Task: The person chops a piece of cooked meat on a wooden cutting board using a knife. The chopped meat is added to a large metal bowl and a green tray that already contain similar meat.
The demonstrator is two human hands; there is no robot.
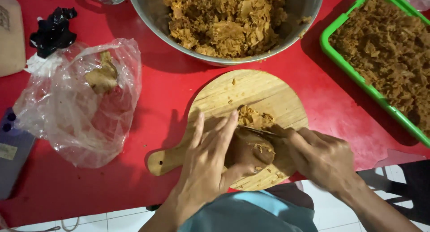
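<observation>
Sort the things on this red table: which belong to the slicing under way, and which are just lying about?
In use: left hand, right hand, knife, brown block, round wooden board, metal bowl, green tray.
Lying about: clear plastic bag, black wrapper.

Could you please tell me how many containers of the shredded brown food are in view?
2: a metal bowl at the top centre, above the cutting board, and a green tray at the right edge. Both are cropped, so others may lie out of frame.
</observation>
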